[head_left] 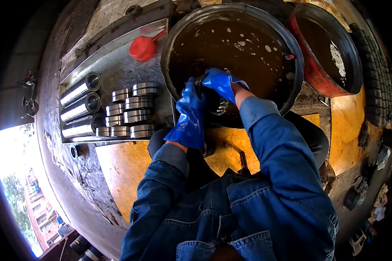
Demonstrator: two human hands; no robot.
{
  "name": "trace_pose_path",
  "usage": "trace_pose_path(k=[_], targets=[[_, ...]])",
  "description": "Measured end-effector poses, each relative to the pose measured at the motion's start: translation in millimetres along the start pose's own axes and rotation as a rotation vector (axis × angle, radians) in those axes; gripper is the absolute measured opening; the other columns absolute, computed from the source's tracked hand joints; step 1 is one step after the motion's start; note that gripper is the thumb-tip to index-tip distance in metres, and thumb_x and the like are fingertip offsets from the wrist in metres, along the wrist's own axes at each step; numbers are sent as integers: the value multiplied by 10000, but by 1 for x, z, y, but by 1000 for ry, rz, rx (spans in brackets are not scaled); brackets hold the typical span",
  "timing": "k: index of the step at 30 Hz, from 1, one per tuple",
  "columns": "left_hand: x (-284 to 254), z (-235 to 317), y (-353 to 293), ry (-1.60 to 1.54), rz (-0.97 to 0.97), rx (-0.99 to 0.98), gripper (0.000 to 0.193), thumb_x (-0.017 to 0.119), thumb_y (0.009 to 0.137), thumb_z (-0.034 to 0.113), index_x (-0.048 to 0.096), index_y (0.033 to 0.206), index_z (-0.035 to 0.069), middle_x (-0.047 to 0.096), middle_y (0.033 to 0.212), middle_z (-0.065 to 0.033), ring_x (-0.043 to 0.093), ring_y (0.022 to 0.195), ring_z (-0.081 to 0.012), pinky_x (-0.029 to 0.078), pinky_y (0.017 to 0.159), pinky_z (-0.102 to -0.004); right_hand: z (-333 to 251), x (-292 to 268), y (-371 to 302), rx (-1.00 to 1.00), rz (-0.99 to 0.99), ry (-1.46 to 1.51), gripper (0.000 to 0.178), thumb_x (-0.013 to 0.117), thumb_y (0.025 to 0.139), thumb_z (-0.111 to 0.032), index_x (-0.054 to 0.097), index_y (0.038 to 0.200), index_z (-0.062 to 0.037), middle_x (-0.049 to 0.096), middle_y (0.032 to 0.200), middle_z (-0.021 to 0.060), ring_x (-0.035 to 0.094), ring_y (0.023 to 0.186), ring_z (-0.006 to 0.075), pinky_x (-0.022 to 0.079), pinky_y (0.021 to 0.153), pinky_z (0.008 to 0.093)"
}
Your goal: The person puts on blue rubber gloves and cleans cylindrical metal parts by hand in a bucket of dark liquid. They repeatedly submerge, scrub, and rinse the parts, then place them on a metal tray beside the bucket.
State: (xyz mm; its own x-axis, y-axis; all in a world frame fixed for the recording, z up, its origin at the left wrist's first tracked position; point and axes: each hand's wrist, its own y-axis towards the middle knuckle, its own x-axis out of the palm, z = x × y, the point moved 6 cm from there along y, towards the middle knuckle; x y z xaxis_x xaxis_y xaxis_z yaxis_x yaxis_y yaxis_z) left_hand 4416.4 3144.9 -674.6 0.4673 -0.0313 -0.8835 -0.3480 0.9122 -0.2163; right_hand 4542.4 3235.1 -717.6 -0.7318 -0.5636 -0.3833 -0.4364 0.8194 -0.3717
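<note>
Both my hands wear blue rubber gloves and meet over the near left rim of a wide round basin [297, 65] of dark brown liquid. My left hand [190, 114] is closed around the side of a dark metal ring [199, 81]. From above, my right hand [221, 82] grips the same ring with bent fingers. The gloves cover much of the ring, so its full shape is hidden. Just below my right hand, a bearing with shiny rollers [221, 107] shows inside the basin's near edge. Pale foam specks float on the liquid.
To the left, a metal tray [113, 71] holds stacked shiny bearing rings [138, 102], rows of rings on their sides [79, 107] and a red dipper [143, 48]. A red basin [304, 61] of dark liquid stands at right, beside stacked dark rings [374, 78]. Yellow boards [122, 169] cover the floor.
</note>
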Motion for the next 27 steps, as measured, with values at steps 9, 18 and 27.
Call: trace_pose_path(k=[9, 18, 27], targets=[[-10, -15, -14, -67, 46, -8, 640, 660, 940, 350, 475, 1507, 117, 643, 1328, -268, 676, 1166, -419, 552, 1023, -465, 6, 31, -89, 183, 351, -101, 858, 769, 866, -402, 379, 1550, -62, 665, 1310, 247, 645, 1237, 386, 503, 1092, 413], [1, -23, -4, -24, -19, -42, 696, 635, 959, 383, 399, 1559, 121, 639, 1341, -227, 679, 1181, -370, 556, 1004, -457, -25, 19, -7, -122, -95, 45, 327, 682, 877, -242, 731, 1067, 19, 735, 1015, 205, 695, 912, 300, 530, 833, 398], [-6, -20, -15, -68, 17, -12, 694, 661, 945, 380, 418, 1543, 125, 636, 1334, -258, 680, 1155, -410, 557, 1002, -461, -14, 15, -76, 210, 247, -217, 688, 744, 870, -371, 526, 1442, -58, 671, 1290, 263, 676, 1173, 418, 534, 1032, 448]])
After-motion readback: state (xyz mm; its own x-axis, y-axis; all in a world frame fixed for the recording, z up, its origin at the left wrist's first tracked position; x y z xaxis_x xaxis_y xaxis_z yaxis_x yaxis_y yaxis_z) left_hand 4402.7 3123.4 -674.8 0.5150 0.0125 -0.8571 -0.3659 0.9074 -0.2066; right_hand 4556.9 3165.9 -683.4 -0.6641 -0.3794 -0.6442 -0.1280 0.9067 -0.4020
